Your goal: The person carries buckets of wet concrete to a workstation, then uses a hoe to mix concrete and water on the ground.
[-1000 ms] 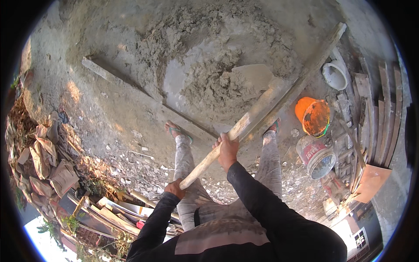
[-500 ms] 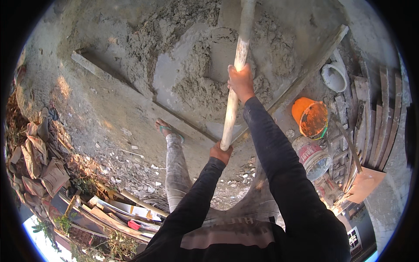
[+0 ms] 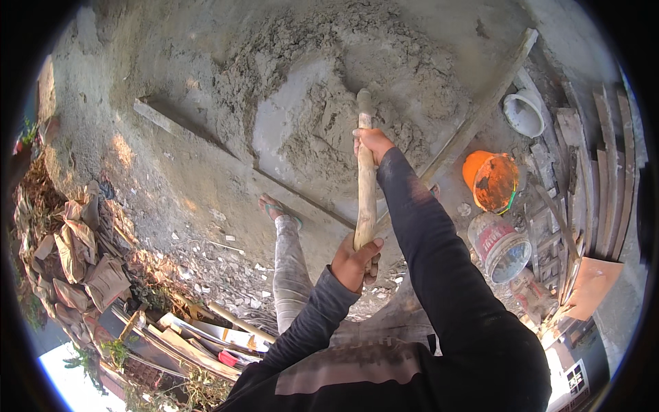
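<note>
Both my hands grip the pale wooden handle of a hoe [image 3: 366, 185]. My right hand [image 3: 374, 142] is closed around it near its far end. My left hand [image 3: 355, 262] is wrapped around the near end, close to my body. The handle's rounded grey far end sits over a heap of wet grey mortar [image 3: 405, 75]; the blade cannot be made out against it. A pool of watery cement [image 3: 281, 117] lies left of the heap. Two boards, a left one [image 3: 302, 199] and a right one [image 3: 484, 113], meet in a corner below the mortar.
On the right stand an orange bucket [image 3: 480, 168], a dirty white bucket [image 3: 487, 240] and a white tub [image 3: 524, 113], beside stacked planks [image 3: 607, 178]. Crumpled paper sacks [image 3: 103, 281] and scrap boards lie lower left. My sandalled left foot [image 3: 273, 207] stands near the left board, by rubble.
The hoe has come down and toward me, its far end now over the mortar. My right hand has moved lower in view; my left hand is nearer my body.
</note>
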The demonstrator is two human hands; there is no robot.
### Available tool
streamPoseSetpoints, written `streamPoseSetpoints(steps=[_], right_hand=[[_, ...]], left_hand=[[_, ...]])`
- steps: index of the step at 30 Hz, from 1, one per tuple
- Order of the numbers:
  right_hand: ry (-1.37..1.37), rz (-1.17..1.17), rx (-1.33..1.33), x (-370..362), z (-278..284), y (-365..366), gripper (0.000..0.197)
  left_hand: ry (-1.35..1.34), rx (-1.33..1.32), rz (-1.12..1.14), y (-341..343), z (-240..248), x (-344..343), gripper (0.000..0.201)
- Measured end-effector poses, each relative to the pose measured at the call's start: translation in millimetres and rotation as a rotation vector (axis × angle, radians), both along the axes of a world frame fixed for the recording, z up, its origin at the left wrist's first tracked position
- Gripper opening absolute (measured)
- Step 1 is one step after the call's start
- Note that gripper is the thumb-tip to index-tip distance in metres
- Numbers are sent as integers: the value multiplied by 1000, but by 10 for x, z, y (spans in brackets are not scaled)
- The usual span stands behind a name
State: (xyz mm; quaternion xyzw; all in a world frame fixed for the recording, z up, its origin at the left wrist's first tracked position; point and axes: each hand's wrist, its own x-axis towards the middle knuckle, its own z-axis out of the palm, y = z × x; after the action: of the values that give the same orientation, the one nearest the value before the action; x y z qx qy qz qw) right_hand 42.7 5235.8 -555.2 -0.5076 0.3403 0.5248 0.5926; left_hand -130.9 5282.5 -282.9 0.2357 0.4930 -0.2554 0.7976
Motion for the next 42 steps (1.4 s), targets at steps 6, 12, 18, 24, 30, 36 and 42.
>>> streamPoseSetpoints(steps=[6,12,18,24,30,36,42], right_hand=[[135,-326,322,548,828,-866,13],[344,-476,353,610,1665,-2263,16],[261,-613,147,718,2509,-3696,12],[-158,-545,-441,368,2747,-4368,14],[-285,-634,-637,-566,1432,-4707,11],[-237,-804,-648,-709,727,-4698,14],[-431,-666,-695,-820,1230,-4046,26]], left_hand=[[-65,-355,225,-779,1124,943,23],[-57,-575,-54,-1778,1862,1112,29],[-214,-705,-368,-2418,2302,1237,28],[-115,-707,-493,-2456,1790,732,33],[-584,90,-1164,-2416,-212,-445,53],[-565,378,-1532,-2598,-1374,-640,52],[-494,404,-1474,-2474,-1178,-991,42]])
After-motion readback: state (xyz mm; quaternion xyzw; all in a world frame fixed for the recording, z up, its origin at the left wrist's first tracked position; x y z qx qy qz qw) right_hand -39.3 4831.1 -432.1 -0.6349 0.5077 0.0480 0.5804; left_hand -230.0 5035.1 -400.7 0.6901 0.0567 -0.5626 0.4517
